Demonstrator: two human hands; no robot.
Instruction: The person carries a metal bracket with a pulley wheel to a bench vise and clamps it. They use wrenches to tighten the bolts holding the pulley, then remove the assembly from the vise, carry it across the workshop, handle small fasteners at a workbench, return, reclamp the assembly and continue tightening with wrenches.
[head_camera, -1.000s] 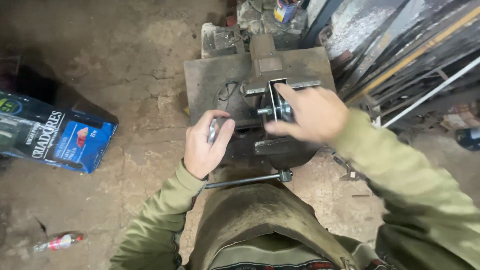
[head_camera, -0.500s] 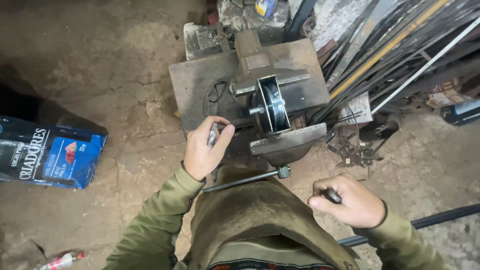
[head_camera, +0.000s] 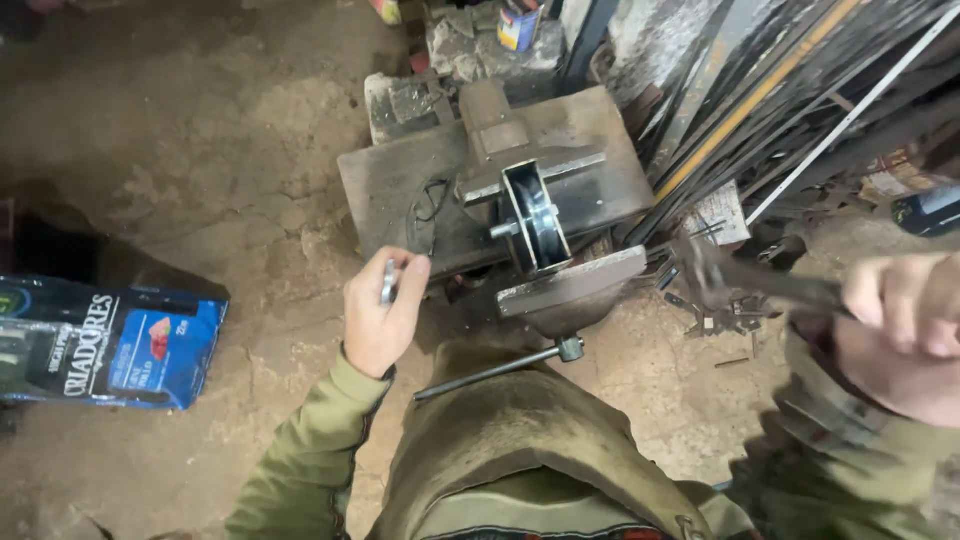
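The grooved pulley wheel (head_camera: 530, 215) stood on edge, clamped between the jaws of the bench vise (head_camera: 565, 285), which sat on a worn steel block (head_camera: 400, 190) on the workshop floor, between my two hands. Going from the left: a blue printed sack (head_camera: 110, 345) lay flat on the dirt floor (head_camera: 200, 120), well apart from the work. Next came my left hand (head_camera: 380, 315), its grip closed around a small metal part (head_camera: 388, 282), probably a nut or bushing, though it was too small to tell; the hand hovered just beside the front edge of the block. Below the vise its handle bar (head_camera: 495, 368) stuck out over my leather apron (head_camera: 520, 450). A short axle stub (head_camera: 503, 229) poked out of the wheel's hub towards my left hand. Further right, a bundle of steel rods and bars (head_camera: 800, 110) leaned close by the vise. At the far right my right hand (head_camera: 905, 320) was blurred, its grip wrapped around the handle of a dark tool (head_camera: 750, 280), likely a wrench or pliers, whose head pointed back towards the vise.

I judged a few risks. The tool could catch the leaning rods as it moved and bring them sliding down. The small part was only pinched in my fingers; a slip would drop it into the dirt and scrap beside the vise, where it would be hard to find. And if the jaws held the wheel too lightly, force from the tool could twist it loose.
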